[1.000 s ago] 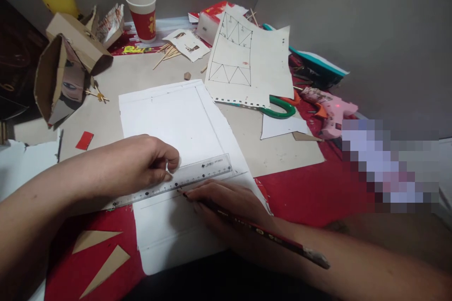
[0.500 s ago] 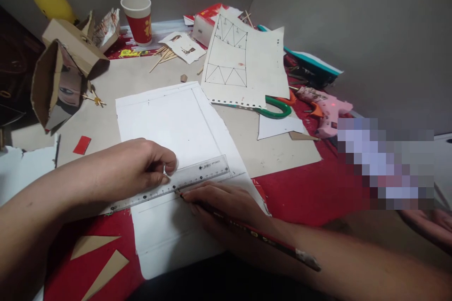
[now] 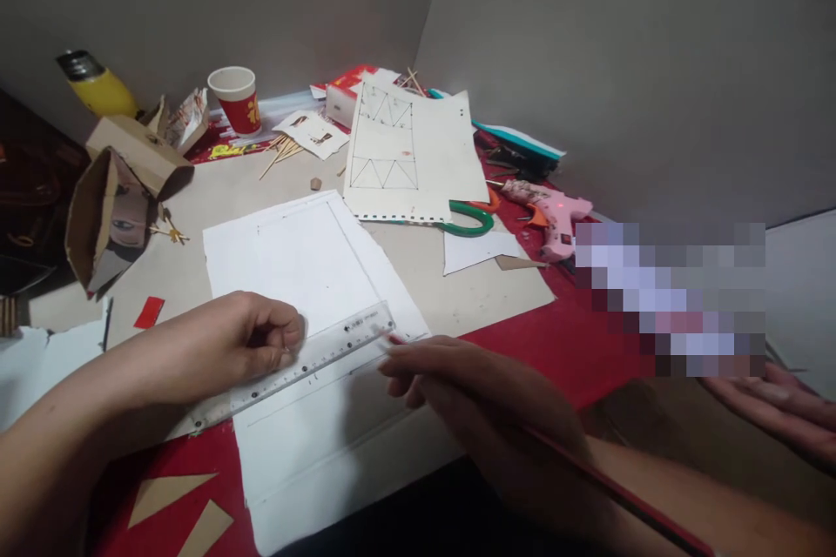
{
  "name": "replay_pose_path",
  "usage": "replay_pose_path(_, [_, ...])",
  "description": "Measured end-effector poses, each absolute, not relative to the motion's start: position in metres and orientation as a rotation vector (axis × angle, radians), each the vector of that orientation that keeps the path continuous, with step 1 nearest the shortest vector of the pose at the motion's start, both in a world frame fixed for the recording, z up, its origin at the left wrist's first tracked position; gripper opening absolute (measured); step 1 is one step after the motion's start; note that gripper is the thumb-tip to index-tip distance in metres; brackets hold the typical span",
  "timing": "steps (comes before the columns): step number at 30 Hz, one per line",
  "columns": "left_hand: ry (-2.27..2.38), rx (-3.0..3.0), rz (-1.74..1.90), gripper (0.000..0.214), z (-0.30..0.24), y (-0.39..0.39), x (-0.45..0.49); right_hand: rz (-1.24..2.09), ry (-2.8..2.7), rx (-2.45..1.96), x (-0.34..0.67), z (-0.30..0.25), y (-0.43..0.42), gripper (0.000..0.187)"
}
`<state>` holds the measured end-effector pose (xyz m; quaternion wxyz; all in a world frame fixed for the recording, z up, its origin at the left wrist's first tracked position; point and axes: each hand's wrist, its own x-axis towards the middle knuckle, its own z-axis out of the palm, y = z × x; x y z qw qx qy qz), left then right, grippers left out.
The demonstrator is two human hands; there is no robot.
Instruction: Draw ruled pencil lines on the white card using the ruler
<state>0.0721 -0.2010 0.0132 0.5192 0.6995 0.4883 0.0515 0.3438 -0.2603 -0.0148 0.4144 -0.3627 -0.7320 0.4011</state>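
A clear plastic ruler [image 3: 333, 343] lies slantwise across a white sheet [image 3: 293, 265] marked with pencil lines. My left hand [image 3: 245, 339] rests on the ruler with its fingers curled, pressing it against the sheet. Near the ruler's right end is my right hand [image 3: 476, 392], closed round a dark red pencil [image 3: 627, 500] whose back end slants toward the lower right. Around the pencil's tip the view is too blurred to tell whether it touches the paper. Two short strokes show below the ruler's edge.
Behind the sheet lies a page with a truss drawing [image 3: 385, 139], over green-handled scissors [image 3: 480, 218]. A pink glue gun [image 3: 552, 213] is at the right, near another person's hand [image 3: 771, 409]. Cardboard pieces [image 3: 140, 152], a paper cup [image 3: 235, 100] and a yellow bottle [image 3: 101, 90] stand at the back left.
My right hand has moved with the pencil along the ruler toward its right end. My left hand still holds the ruler down. The whole view has shifted a little.
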Motion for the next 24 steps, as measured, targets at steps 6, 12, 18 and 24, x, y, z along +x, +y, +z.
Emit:
replay_pose_path(6, [1.210, 1.477, 0.193, 0.022, 0.027, -0.190, 0.069, 0.927, -1.471, -1.199, 0.365, -0.024, -0.253, 0.020])
replay_pose_path(12, [1.432, 1.196, 0.586, 0.033, 0.018, -0.190, 0.078, 0.834, -1.685, -1.461, 0.368, -0.042, -0.225, 0.018])
replay_pose_path(18, [1.506, 1.182, 0.785, 0.033, -0.005, -0.189, 0.081, 0.994, -1.798, -1.278, 0.356, -0.024, -0.189, 0.017])
replay_pose_path(24, [1.504, 1.157, 0.858, 0.029, -0.014, -0.193, 0.079, 1.046, -1.692, -1.264, 0.333, -0.027, -0.158, 0.014])
